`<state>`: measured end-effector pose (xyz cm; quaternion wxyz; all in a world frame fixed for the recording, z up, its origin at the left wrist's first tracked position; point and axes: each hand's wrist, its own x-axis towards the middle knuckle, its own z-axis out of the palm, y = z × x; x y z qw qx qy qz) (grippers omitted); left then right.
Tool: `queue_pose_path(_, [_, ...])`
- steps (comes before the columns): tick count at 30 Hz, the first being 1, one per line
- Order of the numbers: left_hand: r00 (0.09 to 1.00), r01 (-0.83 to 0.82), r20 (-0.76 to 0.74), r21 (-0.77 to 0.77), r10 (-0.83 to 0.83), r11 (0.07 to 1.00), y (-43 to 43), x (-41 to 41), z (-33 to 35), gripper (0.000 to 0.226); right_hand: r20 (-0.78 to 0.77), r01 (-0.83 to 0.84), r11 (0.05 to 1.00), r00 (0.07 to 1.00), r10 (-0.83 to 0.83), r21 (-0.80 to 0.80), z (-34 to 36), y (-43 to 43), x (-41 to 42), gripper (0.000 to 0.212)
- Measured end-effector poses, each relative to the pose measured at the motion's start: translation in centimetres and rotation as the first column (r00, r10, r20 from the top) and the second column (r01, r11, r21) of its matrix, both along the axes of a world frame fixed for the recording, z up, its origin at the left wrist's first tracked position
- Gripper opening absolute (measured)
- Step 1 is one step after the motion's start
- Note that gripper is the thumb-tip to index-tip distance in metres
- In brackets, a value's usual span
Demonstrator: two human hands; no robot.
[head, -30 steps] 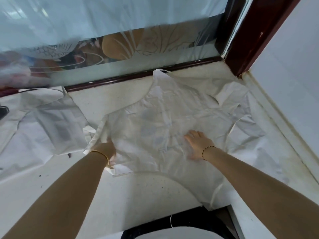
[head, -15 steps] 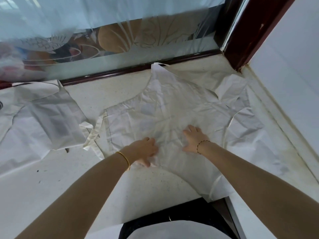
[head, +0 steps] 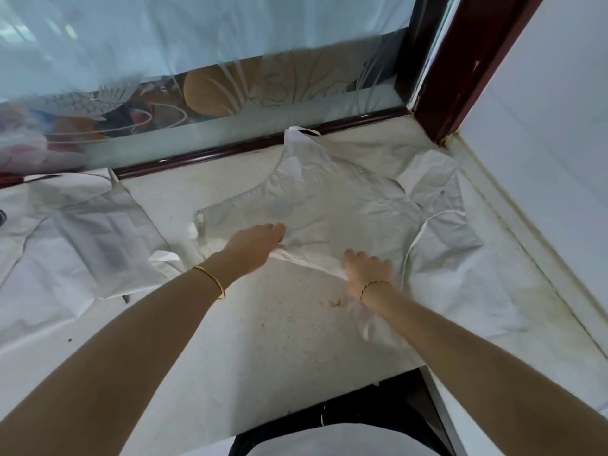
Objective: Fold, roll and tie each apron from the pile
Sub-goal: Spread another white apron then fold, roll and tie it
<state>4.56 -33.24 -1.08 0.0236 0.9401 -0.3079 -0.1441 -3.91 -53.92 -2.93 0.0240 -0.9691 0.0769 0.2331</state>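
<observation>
1. Two wide things fill the view: a pale speckled bench (head: 263, 324) set into a corner, and a frosted glass panel (head: 197, 44) with a dark wooden frame (head: 460, 60) behind it.
2. The apron (head: 329, 205) being worked lies spread on the bench toward the far right corner, its neck loop (head: 302, 130) touching the base of the frame. Its near hem is turned up into a soft ridge, so the step in hand looks like the first fold.
3. More white aprons (head: 82, 232) lie in a loose pile at the left, apart from the worked one; another layer of white cloth (head: 460, 274) lies under it at the right.
4. The left hand (head: 255, 243) reaches over the near hem with fingers extended onto the cloth; its grip looks released and flat, pressing not pinching.
5. The right hand (head: 368, 274) has its fingers curled over the turned-up hem, a grip grasping the apron's edge.
6. The next move, as a judgement, calls for carrying that edge away from the body evenly with both hands and flattening the crease.
7. A thin tie strap (head: 424, 225) curves loose at the right; it should stay free for tying.
</observation>
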Motion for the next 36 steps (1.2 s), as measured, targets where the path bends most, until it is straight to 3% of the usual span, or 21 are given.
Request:
queue_pose_path(4, [0.993, -0.081, 0.103, 0.203, 0.061, 0.976, 0.5, 0.8, 1.3, 0.025, -0.216, 0.014, 0.994, 0.976, -0.038, -0.109, 3.3, -3.8, 3.5, 0.028])
queue_pose_path(6, [0.986, -0.162, 0.000, 0.252, 0.167, 0.954, 0.4, 1.4, 2.3, 0.023, -0.317, -0.129, 0.968, 0.947, 0.055, -0.216, 5.5, -5.4, 5.0, 0.024])
queue_pose_path(8, [0.958, -0.098, -0.227, 0.313, 0.174, 0.945, 0.3, 2.1, 2.8, 0.019, -0.502, -0.398, 0.851, 0.843, 0.192, -0.343, 8.9, -5.5, 6.2, 0.010])
queue_pose_path(9, [0.930, -0.036, -0.327, 0.367, 0.166, 0.929, 0.2, 2.3, 3.2, 0.018, -0.604, -0.536, 0.749, 0.762, 0.232, -0.389, 11.0, -5.0, 6.9, 0.015])
queue_pose_path(12, [0.883, 0.096, -0.421, 0.594, 0.207, 0.799, 0.3, 1.9, 4.4, 0.033, -0.726, -0.655, 0.608, 0.664, 0.181, -0.448, 15.8, -3.3, 9.3, 0.009])
queue_pose_path(15, [0.860, 0.075, -0.419, 0.667, 0.290, 0.741, 1.5, 1.7, 4.3, 0.027, -0.568, -0.550, 0.671, 0.791, 0.227, -0.498, 17.5, -1.5, 11.4, 0.009])
queue_pose_path(17, [0.843, 0.000, -0.392, 0.684, 0.368, 0.729, 3.1, 2.0, 3.4, 0.033, -0.224, -0.366, 0.801, 0.930, 0.292, -0.474, 16.3, 0.1, 13.0, 0.015])
queue_pose_path(18, [0.841, -0.045, -0.370, 0.679, 0.395, 0.733, 4.1, 2.2, 2.7, 0.038, -0.013, -0.272, 0.865, 0.956, 0.294, -0.422, 15.4, 1.2, 13.8, 0.022])
queue_pose_path(20, [0.840, -0.144, -0.306, 0.670, 0.448, 0.728, 6.1, 2.1, 1.9, 0.045, 0.348, -0.231, 0.901, 0.864, 0.363, -0.366, 13.1, 3.1, 14.8, 0.036])
queue_pose_path(22, [0.818, -0.256, -0.234, 0.669, 0.525, 0.697, 8.0, 2.2, 1.2, 0.040, 0.546, -0.263, 0.910, 0.734, 0.405, -0.321, 10.4, 4.1, 15.6, 0.049])
queue_pose_path(23, [0.798, -0.302, -0.217, 0.663, 0.562, 0.685, 8.8, 2.3, 1.0, 0.037, 0.588, -0.269, 0.927, 0.717, 0.375, -0.263, 9.2, 4.0, 15.9, 0.054])
queue_pose_path(26, [0.723, -0.365, -0.259, 0.644, 0.641, 0.672, 9.3, 3.0, 0.8, 0.034, 0.584, -0.219, 0.962, 0.764, 0.275, -0.166, 5.7, 1.9, 15.8, 0.059])
queue_pose_path(28, [0.671, -0.481, -0.288, 0.533, 0.683, 0.696, 8.6, 4.2, 0.0, 0.037, 0.513, -0.131, 0.985, 0.841, 0.169, -0.110, 4.0, 0.1, 15.4, 0.055])
queue_pose_path(32, [0.676, -0.605, -0.363, 0.225, 0.642, 0.764, 4.4, 6.6, -1.1, 0.050, 0.264, 0.017, 1.000, 0.964, -0.019, 0.008, 2.1, -2.6, 14.1, 0.043])
queue_pose_path(36, [0.699, -0.582, -0.415, 0.141, 0.582, 0.801, 0.7, 7.5, -2.6, 0.065, 0.105, 0.240, 0.961, 0.961, -0.254, 0.136, 0.4, -4.8, 13.4, 0.031])
